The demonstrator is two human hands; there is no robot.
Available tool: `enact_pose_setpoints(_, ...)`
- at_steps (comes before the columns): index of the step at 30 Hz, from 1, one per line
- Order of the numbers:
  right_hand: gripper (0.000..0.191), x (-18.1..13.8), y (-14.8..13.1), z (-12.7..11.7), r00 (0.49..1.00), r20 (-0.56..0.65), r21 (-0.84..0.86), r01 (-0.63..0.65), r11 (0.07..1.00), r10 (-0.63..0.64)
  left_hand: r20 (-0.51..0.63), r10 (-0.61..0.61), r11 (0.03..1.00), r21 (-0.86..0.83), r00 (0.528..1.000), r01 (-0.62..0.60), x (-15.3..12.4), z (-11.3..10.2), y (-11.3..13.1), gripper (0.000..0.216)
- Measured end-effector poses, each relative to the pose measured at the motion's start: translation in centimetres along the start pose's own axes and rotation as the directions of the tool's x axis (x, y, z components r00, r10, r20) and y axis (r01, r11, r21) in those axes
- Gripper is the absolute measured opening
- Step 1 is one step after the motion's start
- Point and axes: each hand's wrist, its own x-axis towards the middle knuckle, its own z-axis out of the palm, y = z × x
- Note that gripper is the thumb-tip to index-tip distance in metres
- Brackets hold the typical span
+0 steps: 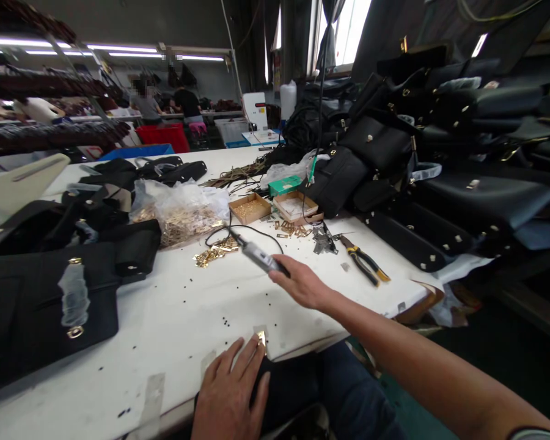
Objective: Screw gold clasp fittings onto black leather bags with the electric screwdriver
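Observation:
My right hand [302, 284] reaches over the white table [178, 311] and is closed on a grey corded hand tool [259, 255], its black cable looping back toward the boxes. My left hand [231, 391] lies flat, fingers stretched out, at the table's near edge, over a dark piece on my lap and touching a small gold fitting [261, 338]. A scatter of gold metal parts [211, 252] lies just left of the tool.
Yellow-handled pliers [364, 263] lie to the right. Cardboard boxes of fittings [250, 208], a green box [285, 184] and a plastic bag of gold hardware [178, 211] sit farther back. Black bags [50, 293] fill the left; stacked black bags [462, 134] crowd the right. People work in the far background.

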Motion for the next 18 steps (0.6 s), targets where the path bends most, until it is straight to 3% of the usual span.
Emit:
enact_pose_setpoints(2,0.038,0.3,0.5,-2.2,0.992,-0.078,0.316,-0.068,0.946,0.098,-0.012,0.008,1.000,-0.005,1.000,-0.008,0.0,0.1,-0.1,0.043)
enact_pose_setpoints(4,0.037,1.2,1.4,-4.2,0.960,-0.203,0.536,-0.057,0.842,0.195,-0.013,0.000,1.000,-0.021,1.000,-0.001,0.0,0.2,-0.2,0.043)
enact_pose_setpoints(6,0.038,2.4,2.5,-6.0,0.867,-0.403,0.613,0.018,0.790,0.293,-0.007,-0.016,0.999,-0.044,1.000,0.016,0.1,0.2,-0.2,0.043)
enact_pose_setpoints(8,0.041,3.5,3.5,-7.5,0.732,-0.582,0.609,0.104,0.786,0.354,0.000,-0.033,0.997,-0.066,0.999,0.033,0.1,0.2,-0.2,0.044)
enact_pose_setpoints(11,0.043,4.6,4.8,-8.9,0.591,-0.720,0.570,0.206,0.795,0.363,0.004,-0.051,0.993,-0.103,0.999,0.051,0.0,0.3,-0.2,0.046)
enact_pose_setpoints(14,0.044,5.3,5.8,-9.1,0.557,-0.747,0.546,0.204,0.813,0.363,0.013,-0.067,0.989,-0.134,0.998,0.068,-0.1,0.5,-0.2,0.046)
enact_pose_setpoints(18,0.044,6.3,6.6,-8.2,0.554,-0.750,0.546,0.212,0.811,0.360,0.023,-0.073,0.986,-0.150,0.997,0.076,-0.2,0.8,-0.2,0.046)
